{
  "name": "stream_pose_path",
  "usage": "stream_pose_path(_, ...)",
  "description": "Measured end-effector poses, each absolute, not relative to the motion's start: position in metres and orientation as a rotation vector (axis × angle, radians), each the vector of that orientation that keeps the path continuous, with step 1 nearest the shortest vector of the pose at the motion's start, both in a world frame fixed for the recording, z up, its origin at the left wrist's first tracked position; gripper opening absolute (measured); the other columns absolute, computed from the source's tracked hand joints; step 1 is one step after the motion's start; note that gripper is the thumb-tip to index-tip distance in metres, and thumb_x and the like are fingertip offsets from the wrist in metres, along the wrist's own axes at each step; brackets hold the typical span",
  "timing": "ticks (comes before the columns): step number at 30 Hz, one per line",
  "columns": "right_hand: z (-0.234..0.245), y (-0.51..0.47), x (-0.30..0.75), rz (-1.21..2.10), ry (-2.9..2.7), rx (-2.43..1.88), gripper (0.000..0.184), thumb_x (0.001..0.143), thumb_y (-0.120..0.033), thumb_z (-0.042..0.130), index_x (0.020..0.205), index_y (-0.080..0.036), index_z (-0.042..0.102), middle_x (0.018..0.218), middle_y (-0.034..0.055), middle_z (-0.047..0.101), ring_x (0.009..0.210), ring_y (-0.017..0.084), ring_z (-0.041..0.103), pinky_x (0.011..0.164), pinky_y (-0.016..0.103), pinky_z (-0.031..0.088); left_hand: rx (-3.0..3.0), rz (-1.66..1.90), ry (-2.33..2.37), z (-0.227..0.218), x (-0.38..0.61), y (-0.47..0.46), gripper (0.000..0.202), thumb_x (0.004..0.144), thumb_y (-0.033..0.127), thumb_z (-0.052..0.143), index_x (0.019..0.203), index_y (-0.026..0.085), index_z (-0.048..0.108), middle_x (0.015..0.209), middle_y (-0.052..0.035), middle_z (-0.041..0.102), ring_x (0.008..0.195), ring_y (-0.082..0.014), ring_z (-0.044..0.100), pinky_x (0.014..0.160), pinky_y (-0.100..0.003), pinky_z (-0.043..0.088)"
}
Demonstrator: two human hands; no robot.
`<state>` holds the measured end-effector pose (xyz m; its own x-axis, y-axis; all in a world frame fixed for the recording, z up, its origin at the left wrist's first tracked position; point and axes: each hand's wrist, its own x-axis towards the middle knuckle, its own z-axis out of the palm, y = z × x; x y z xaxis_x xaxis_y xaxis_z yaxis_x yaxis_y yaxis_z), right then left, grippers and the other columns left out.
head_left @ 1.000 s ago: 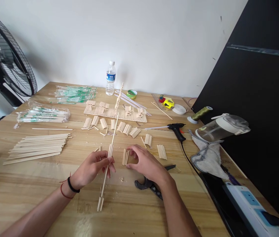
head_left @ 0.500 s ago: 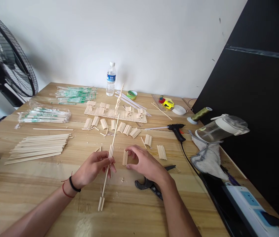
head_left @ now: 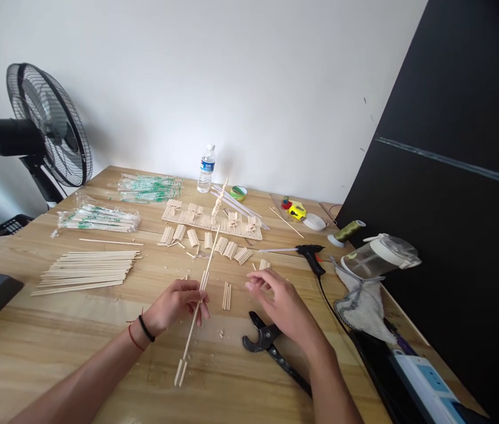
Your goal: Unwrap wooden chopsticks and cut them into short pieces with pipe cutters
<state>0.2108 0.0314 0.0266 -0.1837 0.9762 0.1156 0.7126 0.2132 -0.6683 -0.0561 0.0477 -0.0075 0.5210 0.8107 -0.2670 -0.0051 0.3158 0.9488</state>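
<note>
My left hand (head_left: 173,305) pinches a long wooden stick (head_left: 198,306) that has short stick pieces glued at its near end and middle; it rests slanted on the wooden table (head_left: 55,335). My right hand (head_left: 281,303) hovers to the right with fingers loosely spread, holding nothing, a little right of a small bundle of short sticks (head_left: 227,295). Black cutters (head_left: 271,348) lie just under the right wrist.
A row of loose sticks (head_left: 88,271) and wrapped chopstick packs (head_left: 99,218) lie at left. Stick panels (head_left: 211,224), a water bottle (head_left: 205,169), a glue gun (head_left: 311,257), a thread spool (head_left: 345,232), a cloth (head_left: 362,300), a jug (head_left: 379,256) and a fan (head_left: 48,132) surround them.
My right hand lifted off the small stick bundle and moved right, its fingers spreading. The camera tilted up and back. My left hand kept its hold on the long stick.
</note>
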Motion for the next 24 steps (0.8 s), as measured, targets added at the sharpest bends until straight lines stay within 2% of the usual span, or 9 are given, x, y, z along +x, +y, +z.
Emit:
stream_pose_path(2,0.035,0.014,0.221,0.689,-2.028,-1.668,0.028,0.096,-0.042,0.06,0.117,-0.025,0.067,0.125,0.0103,0.069,0.119,0.028,0.065,0.105,0.045,0.05,1.122,0.663,0.874,-0.006,-0.057,0.047,0.03,0.085,0.042,0.067,0.076,0.014,0.065,0.066,-0.0083,0.076,0.051,-0.018,0.066,0.056,-0.029,0.043)
stream_pose_path(5,0.035,-0.016,0.238,0.805,-2.154,-1.901,0.066,0.077,-0.037,0.08,0.139,-0.028,0.06,0.153,0.0109,0.054,0.145,0.033,0.046,0.121,0.049,0.036,1.119,0.699,0.872,-0.002,-0.057,0.045,0.026,0.086,0.039,0.066,0.076,0.015,0.065,0.061,-0.0055,0.073,0.051,-0.0177,0.065,0.058,-0.03,0.043)
stream_pose_path(7,0.027,-0.033,0.248,0.86,-2.24,-2.074,0.089,0.065,-0.028,0.087,0.147,-0.025,0.055,0.162,0.014,0.043,0.152,0.037,0.035,0.126,0.053,0.027,1.159,0.722,0.888,0.0,-0.057,0.044,0.024,0.087,0.037,0.064,0.077,0.015,0.065,0.056,-0.003,0.07,0.051,-0.0164,0.062,0.058,-0.029,0.041)
stream_pose_path(9,0.018,-0.043,0.256,0.843,-2.291,-2.149,0.1,0.058,-0.021,0.088,0.151,-0.025,0.052,0.165,0.014,0.038,0.153,0.039,0.032,0.128,0.055,0.02,1.22,0.734,0.902,0.001,-0.058,0.042,0.023,0.089,0.036,0.062,0.078,0.016,0.065,0.052,-0.001,0.067,0.051,-0.0154,0.058,0.058,-0.029,0.039)
stream_pose_path(11,0.01,-0.047,0.26,0.794,-2.298,-2.139,0.096,0.061,-0.021,0.085,0.151,-0.028,0.052,0.164,0.0118,0.04,0.153,0.039,0.033,0.127,0.056,0.022,1.261,0.734,0.897,0.001,-0.058,0.041,0.024,0.091,0.038,0.061,0.078,0.017,0.065,0.051,0.0003,0.065,0.051,-0.0154,0.055,0.058,-0.029,0.038)
stream_pose_path(13,0.008,-0.046,0.261,0.777,-2.306,-2.077,0.087,0.065,-0.021,0.082,0.148,-0.028,0.055,0.159,0.0117,0.046,0.15,0.037,0.039,0.124,0.052,0.031,1.276,0.727,0.881,0.001,-0.058,0.041,0.025,0.092,0.039,0.061,0.079,0.018,0.065,0.051,0.0004,0.065,0.051,-0.0156,0.055,0.058,-0.029,0.038)
stream_pose_path(19,0.015,-0.036,0.258,0.654,-2.378,-1.944,0.06,0.068,-0.007,0.063,0.126,-0.024,0.068,0.133,0.012,0.064,0.128,0.032,0.059,0.111,0.045,0.046,1.189,0.691,0.822,0.004,-0.06,0.042,0.029,0.091,0.043,0.061,0.082,0.016,0.065,0.056,-0.0024,0.07,0.05,-0.0167,0.062,0.056,-0.029,0.038)
stream_pose_path(22,0.023,-0.033,0.254,0.715,-2.321,-1.893,0.049,0.074,-0.01,0.061,0.12,-0.024,0.067,0.127,0.011,0.066,0.122,0.03,0.063,0.108,0.042,0.049,1.17,0.676,0.77,0.005,-0.06,0.042,0.033,0.09,0.048,0.063,0.083,0.016,0.063,0.061,-0.0035,0.071,0.051,-0.0166,0.064,0.057,-0.029,0.041)
stream_pose_path(24,0.031,-0.032,0.249,0.778,-2.271,-1.806,0.035,0.083,-0.017,0.06,0.117,-0.023,0.067,0.125,0.0112,0.067,0.119,0.029,0.064,0.105,0.041,0.05,1.196,0.675,0.74,0.005,-0.06,0.041,0.034,0.091,0.049,0.063,0.083,0.016,0.063,0.063,-0.0033,0.071,0.052,-0.0163,0.064,0.059,-0.029,0.042)
